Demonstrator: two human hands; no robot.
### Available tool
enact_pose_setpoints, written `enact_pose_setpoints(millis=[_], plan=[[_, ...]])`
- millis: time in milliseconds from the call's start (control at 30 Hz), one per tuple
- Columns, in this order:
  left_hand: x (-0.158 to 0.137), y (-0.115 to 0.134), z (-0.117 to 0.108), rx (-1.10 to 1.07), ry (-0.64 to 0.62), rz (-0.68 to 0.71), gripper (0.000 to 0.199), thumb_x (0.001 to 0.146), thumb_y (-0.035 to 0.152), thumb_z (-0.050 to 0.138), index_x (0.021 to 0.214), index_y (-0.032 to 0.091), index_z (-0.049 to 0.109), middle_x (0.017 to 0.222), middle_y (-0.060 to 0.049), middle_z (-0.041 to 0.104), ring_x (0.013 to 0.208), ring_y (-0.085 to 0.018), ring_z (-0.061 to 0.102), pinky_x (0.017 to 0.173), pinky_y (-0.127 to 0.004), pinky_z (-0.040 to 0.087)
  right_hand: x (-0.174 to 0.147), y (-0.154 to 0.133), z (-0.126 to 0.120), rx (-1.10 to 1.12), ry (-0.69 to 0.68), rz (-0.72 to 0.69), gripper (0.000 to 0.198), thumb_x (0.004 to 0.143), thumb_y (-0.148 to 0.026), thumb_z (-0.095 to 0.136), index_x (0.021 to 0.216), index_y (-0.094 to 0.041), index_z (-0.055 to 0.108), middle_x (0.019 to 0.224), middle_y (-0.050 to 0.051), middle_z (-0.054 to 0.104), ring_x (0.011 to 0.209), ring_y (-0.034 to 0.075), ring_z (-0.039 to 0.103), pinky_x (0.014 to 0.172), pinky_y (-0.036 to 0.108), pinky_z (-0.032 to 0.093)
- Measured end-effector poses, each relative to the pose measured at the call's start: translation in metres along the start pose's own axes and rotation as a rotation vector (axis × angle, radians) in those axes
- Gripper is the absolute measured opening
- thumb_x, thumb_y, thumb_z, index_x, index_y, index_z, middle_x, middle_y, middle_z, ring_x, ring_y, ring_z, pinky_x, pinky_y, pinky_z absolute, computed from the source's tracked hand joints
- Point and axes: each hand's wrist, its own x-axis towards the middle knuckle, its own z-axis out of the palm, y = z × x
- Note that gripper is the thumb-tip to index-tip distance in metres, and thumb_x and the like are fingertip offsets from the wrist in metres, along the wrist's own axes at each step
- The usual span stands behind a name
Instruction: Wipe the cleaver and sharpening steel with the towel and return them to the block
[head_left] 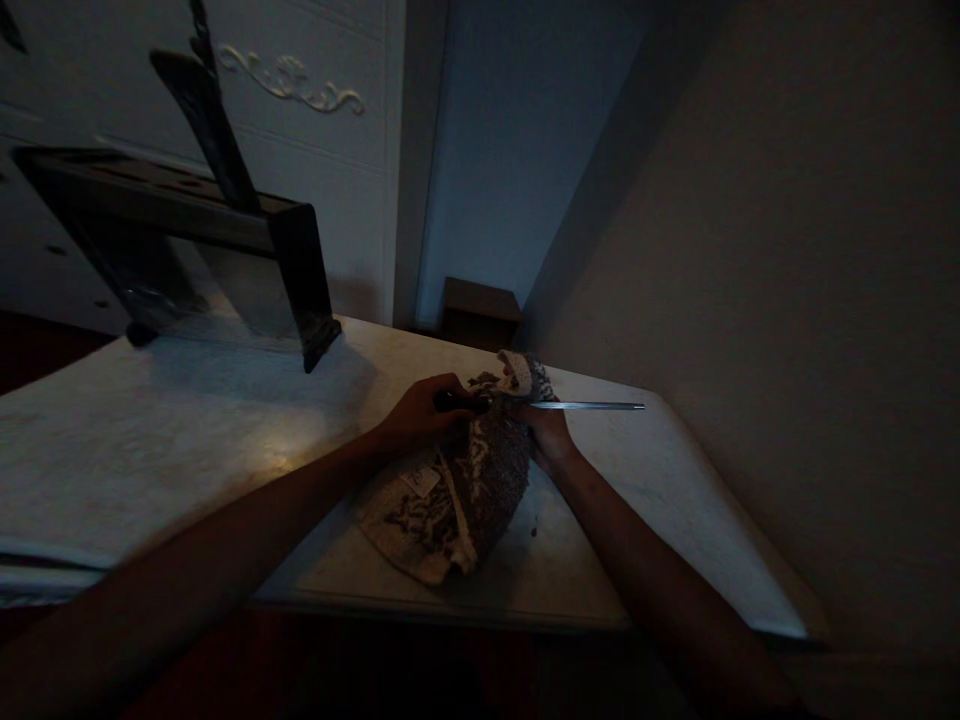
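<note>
My left hand (431, 410) is closed around the dark handle of what looks like a honing steel (592, 406). Its thin, straight metal rod points right, over the countertop. A brown and cream patterned towel (495, 465) is wrapped around the middle of the rod. My right hand (550, 432) grips the towel around the rod, its fingers mostly hidden by the cloth. The lower part of the towel hangs down onto the marble-look countertop (615, 480), with a small white label showing.
A dark-framed knife block (292, 225) with clear sides stands on the left of the countertop, one black handle (214, 130) rising from it. A wall (787, 300) borders the right side. Behind the counter are a brown box (480, 300) and a white ornamented panel (322, 170).
</note>
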Motion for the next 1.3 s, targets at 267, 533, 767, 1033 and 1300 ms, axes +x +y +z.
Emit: enact_pose_setpoints(millis=[267,533,767,1033,1300], plan=[[-0.002,0.005,0.001,0.347,0.174,0.144,0.012,0.071,0.023,0.063,0.081,0.019,0.059,0.083,-0.003,0.065,0.078,-0.018,0.061,0.07,-0.028,0.045,-0.001,-0.003,0.008,0.127,0.018,0.076,0.039,0.051,-0.016,0.081,0.088,-0.022,0.071,0.087,0.001,0.077,0.085,0.024,0.071,0.086,0.039,0.056],[-0.003,0.011,0.0,0.603,0.117,0.034,0.022,0.081,0.03,0.059,0.1,0.019,0.059,0.084,-0.006,0.067,0.076,-0.022,0.062,0.066,-0.03,0.042,0.003,-0.004,0.006,0.156,0.097,0.103,0.037,0.051,-0.018,0.082,0.086,-0.021,0.069,0.079,0.0,0.075,0.078,0.023,0.071,0.08,0.037,0.058],[0.0,-0.001,-0.006,0.559,0.064,0.138,0.024,0.084,0.038,0.055,0.094,0.018,0.064,0.088,-0.007,0.067,0.079,-0.021,0.061,0.07,-0.031,0.043,0.006,-0.007,0.001,0.173,0.102,0.087,0.032,0.051,-0.016,0.081,0.081,-0.021,0.068,0.079,-0.001,0.075,0.071,0.019,0.069,0.071,0.031,0.057],[0.002,0.003,-0.006,0.392,0.082,0.025,0.046,0.088,0.054,0.043,0.085,0.016,0.069,0.081,-0.006,0.067,0.075,-0.019,0.059,0.071,-0.031,0.043,0.01,-0.01,-0.007,0.178,0.164,0.046,0.032,0.05,-0.014,0.08,0.079,-0.02,0.069,0.076,-0.001,0.075,0.066,0.019,0.068,0.068,0.032,0.056],[0.003,0.011,-0.007,0.127,-0.016,-0.144,0.053,0.083,0.061,0.044,0.06,0.015,0.059,0.054,0.001,0.051,0.056,-0.013,0.048,0.053,-0.025,0.032,0.008,-0.014,-0.009,0.172,0.211,0.065,0.029,0.051,-0.017,0.08,0.078,-0.019,0.069,0.071,-0.002,0.073,0.061,0.017,0.066,0.068,0.032,0.056]])
